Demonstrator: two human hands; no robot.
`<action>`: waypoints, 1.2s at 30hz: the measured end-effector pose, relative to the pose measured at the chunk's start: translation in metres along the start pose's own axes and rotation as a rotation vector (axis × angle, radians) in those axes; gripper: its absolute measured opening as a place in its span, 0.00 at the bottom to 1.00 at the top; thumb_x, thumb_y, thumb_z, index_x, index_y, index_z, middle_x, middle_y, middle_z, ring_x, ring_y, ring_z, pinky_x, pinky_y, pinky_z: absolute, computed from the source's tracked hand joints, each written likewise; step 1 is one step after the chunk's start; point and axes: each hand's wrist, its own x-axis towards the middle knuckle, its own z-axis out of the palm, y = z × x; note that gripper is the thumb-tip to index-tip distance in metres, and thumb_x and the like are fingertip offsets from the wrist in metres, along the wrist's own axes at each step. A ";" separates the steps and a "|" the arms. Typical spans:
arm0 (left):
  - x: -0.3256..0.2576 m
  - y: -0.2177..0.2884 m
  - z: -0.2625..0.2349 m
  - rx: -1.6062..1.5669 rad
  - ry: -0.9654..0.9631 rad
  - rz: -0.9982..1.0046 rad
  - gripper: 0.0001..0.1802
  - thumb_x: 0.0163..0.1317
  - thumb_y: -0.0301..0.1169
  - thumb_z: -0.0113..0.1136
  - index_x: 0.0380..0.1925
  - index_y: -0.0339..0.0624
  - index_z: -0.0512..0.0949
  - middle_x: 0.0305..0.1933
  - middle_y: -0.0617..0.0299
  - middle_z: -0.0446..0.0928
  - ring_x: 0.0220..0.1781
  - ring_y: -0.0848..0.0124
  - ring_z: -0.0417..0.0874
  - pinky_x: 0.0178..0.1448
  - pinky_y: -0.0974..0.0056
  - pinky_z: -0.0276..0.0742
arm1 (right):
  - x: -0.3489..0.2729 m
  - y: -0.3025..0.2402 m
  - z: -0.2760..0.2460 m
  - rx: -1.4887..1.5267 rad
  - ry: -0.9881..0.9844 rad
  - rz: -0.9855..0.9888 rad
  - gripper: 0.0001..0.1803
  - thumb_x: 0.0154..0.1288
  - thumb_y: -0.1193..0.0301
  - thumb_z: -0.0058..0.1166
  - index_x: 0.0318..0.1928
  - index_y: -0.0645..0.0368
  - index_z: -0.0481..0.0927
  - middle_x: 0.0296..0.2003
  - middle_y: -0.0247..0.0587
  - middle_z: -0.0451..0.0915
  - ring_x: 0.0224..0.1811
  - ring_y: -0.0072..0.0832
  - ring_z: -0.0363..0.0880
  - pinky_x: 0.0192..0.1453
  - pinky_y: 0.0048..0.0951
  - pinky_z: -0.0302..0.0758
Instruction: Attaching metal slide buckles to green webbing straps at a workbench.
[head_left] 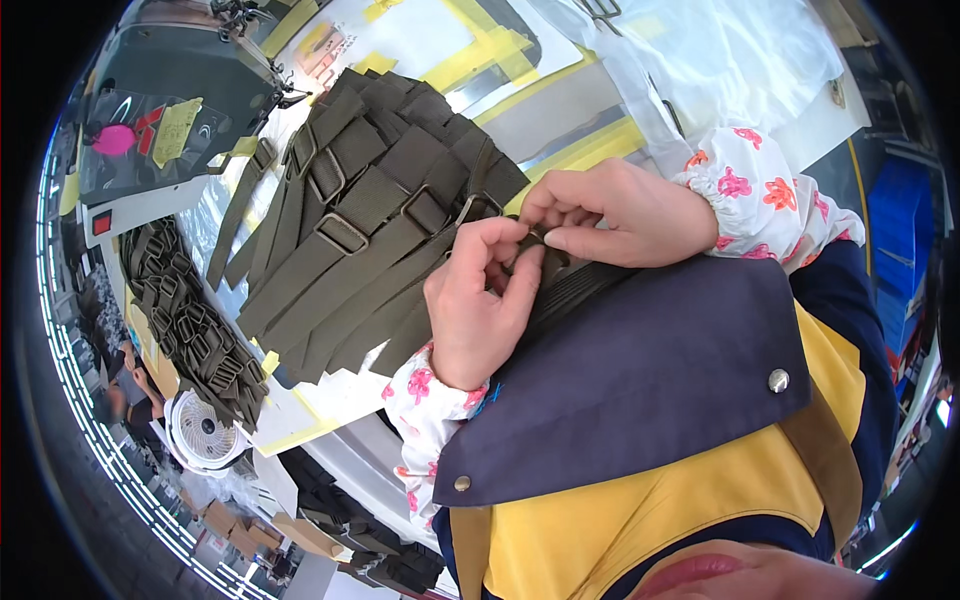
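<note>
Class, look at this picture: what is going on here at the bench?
A person in flowered sleeves works at a table. Both hands meet over the end of an olive webbing strap: the left hand and right hand pinch it between the fingertips. A fanned stack of similar buckled straps lies just beyond the hands, and a heap of loose olive buckles sits further left.

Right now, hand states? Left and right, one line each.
Left hand: closed, fingertips pinching the olive webbing strap.
Right hand: closed, pinching the same strap end from the other side.
</note>
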 end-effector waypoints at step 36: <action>0.006 0.030 -0.064 0.482 -0.208 0.331 0.17 0.53 0.25 0.60 0.45 0.37 0.75 0.41 0.52 0.77 0.42 0.58 0.79 0.47 0.62 0.74 | -0.059 0.023 -0.118 -0.839 0.217 0.100 0.06 0.55 0.74 0.55 0.30 0.63 0.72 0.18 0.40 0.71 0.19 0.29 0.68 0.25 0.27 0.65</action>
